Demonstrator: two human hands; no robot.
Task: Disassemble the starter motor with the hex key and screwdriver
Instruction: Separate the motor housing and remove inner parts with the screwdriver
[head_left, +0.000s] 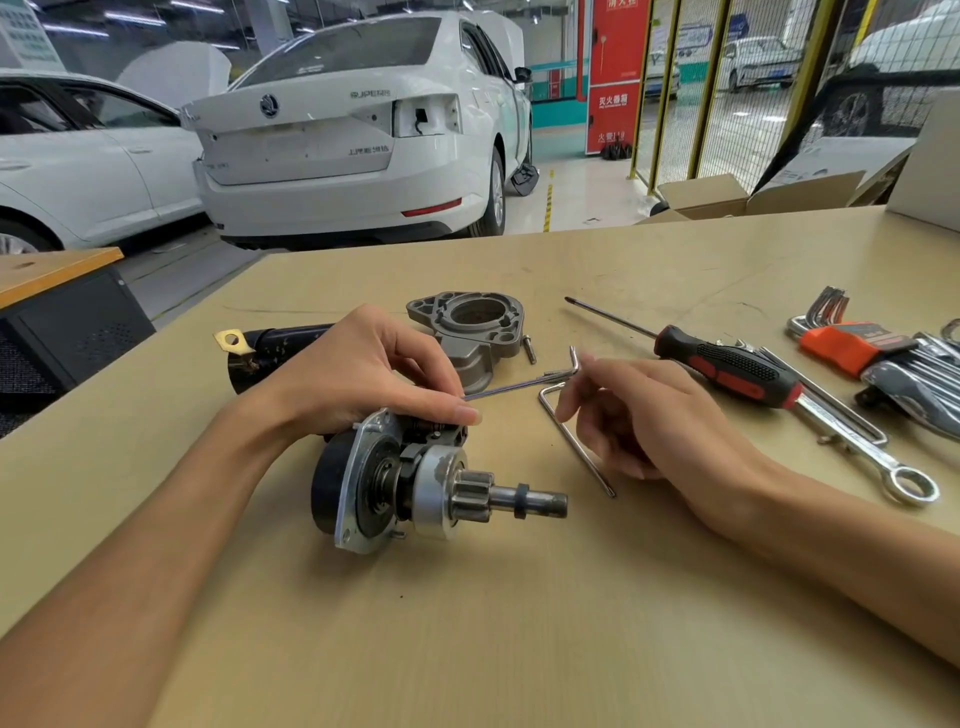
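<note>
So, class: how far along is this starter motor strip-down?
Done: the nose housing is off, a bolt beside it. In hand: the left hand steadies the starter motor while a hex key reaches it. Left: pinion and body remain assembled; screwdriver lies idle.

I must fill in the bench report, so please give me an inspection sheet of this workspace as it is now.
Surface: tan table, scuffed.
Job's things: starter motor lying on its side, pinion shaft pointing right; removed nose housing and loose bolt behind it; two hex keys; screwdriver.
Clutter: hex key set, spanner, cardboard boxes.
Grippers: left hand rests on the motor; right hand by the hex keys, grip unclear.
Cables: nothing seen.
Surroundings: white cars, yellow mesh fence.
</note>
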